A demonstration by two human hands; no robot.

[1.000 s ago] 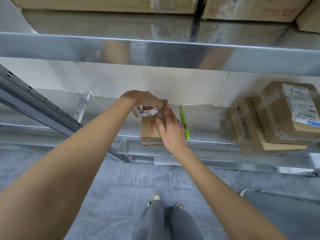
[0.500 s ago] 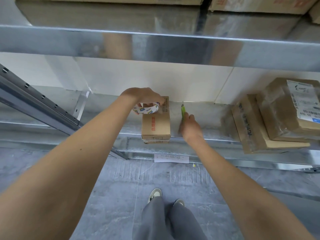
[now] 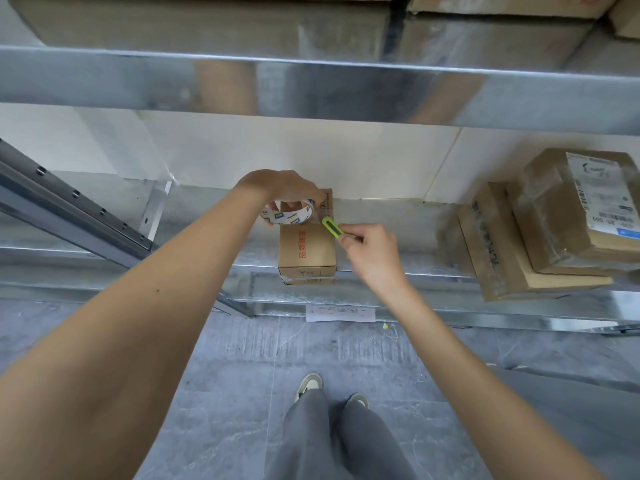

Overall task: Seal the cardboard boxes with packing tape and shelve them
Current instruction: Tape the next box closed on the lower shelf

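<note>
On the metal shelf (image 3: 398, 268) one small cardboard box (image 3: 307, 249) stands at the front edge, and its near face hangs a little over this edge. The left hand (image 3: 287, 188) holds one roll of packing tape (image 3: 287, 213) above the far left corner of the box; the fingers are curled around the ring from above, and the roll touches or nearly touches the box top. The right hand (image 3: 372, 252) pinches one green cutter (image 3: 333, 226) between thumb and fingers, with the other fingers curled in, and the tip of the cutter points to the tape roll, over the far right part of the box top. I cannot tell if the blade touches the tape. To the right, well apart from the small box, two more parcels lie in a stack: one flat brown box (image 3: 519, 251) below, which also sticks out over the front edge, and one wrapped parcel with a white label (image 3: 581, 206) on top of it. Between the small box and this stack the shelf surface is bare, and there is also bare shelf on the left, up to the slanted metal rail (image 3: 69, 209). Above, a second shelf (image 3: 311, 88) carries at least two big boxes (image 3: 502, 3), seen only at their bottom edges. One white paper label (image 3: 340, 313) sticks on the front lip of the lower shelf. Below is grey floor (image 3: 207, 375) with two shoes and grey trousers of the person.
</note>
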